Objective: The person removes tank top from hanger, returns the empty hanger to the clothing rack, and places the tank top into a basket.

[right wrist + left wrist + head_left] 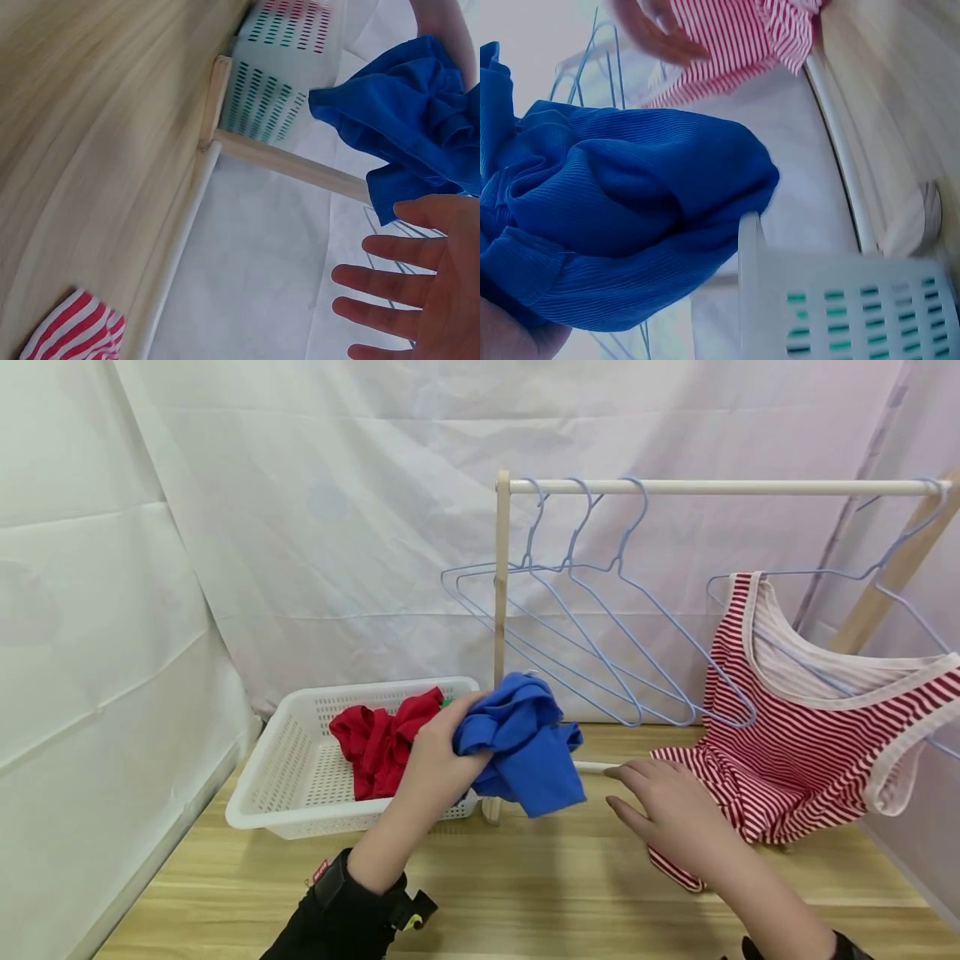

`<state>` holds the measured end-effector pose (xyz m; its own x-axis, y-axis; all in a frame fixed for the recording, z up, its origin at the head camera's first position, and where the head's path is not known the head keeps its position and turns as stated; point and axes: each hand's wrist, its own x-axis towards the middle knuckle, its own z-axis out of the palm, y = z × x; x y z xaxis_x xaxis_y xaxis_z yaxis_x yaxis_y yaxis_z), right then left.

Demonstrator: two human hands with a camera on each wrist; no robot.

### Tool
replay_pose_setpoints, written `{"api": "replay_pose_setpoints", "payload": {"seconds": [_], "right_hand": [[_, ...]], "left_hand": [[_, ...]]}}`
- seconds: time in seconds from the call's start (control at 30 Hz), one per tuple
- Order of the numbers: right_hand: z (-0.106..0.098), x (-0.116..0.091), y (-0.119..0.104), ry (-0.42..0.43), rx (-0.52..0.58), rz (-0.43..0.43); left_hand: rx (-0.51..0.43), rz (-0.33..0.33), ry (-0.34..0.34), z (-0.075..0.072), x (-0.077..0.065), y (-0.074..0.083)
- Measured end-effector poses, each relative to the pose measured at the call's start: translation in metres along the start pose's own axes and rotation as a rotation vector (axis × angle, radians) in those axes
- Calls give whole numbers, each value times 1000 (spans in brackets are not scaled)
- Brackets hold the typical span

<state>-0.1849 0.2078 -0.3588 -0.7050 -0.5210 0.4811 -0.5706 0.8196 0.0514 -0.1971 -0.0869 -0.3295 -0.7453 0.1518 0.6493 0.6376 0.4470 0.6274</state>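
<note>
A crumpled blue garment (525,743) of ribbed cloth is gripped in my left hand (442,752), in front of the rack's left post. Its exact kind cannot be told while it is bunched up. To the right, my right hand (675,810) is held with fingers spread and nothing in them, apart from the blue cloth. The right wrist view shows those spread fingers (390,277) just below the blue garment (420,120). Behind my right hand, a red-and-white striped tank top (795,752) hangs on a blue hanger (832,572).
A white perforated basket (262,785) stands left on the wooden table (525,893), holding a red garment (382,735) and something green. Several blue wire hangers hang on the rack's white rail (712,487), including one near the middle (573,560). White sheets (337,527) enclose the table.
</note>
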Motion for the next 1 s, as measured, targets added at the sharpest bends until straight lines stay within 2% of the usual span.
{"api": "replay_pose_setpoints", "payload": {"seconds": [0.07, 0.17, 0.43, 0.6, 0.8, 1.0], "right_hand": [[0, 2, -2, 9, 10, -1], [1, 5, -4, 18, 19, -1], [2, 5, -9, 14, 39, -3], [3, 5, -10, 0, 29, -1], [5, 7, -12, -6, 36, -5], [8, 8, -13, -5, 26, -14]], "left_hand": [[-1, 3, 33, -6, 2, -6], [7, -31, 67, -14, 4, -15], [39, -259, 88, -34, 5, -38], [80, -342, 89, -43, 4, -53], [173, -381, 65, -46, -2, -71], [299, -388, 37, -44, -2, -88]]}}
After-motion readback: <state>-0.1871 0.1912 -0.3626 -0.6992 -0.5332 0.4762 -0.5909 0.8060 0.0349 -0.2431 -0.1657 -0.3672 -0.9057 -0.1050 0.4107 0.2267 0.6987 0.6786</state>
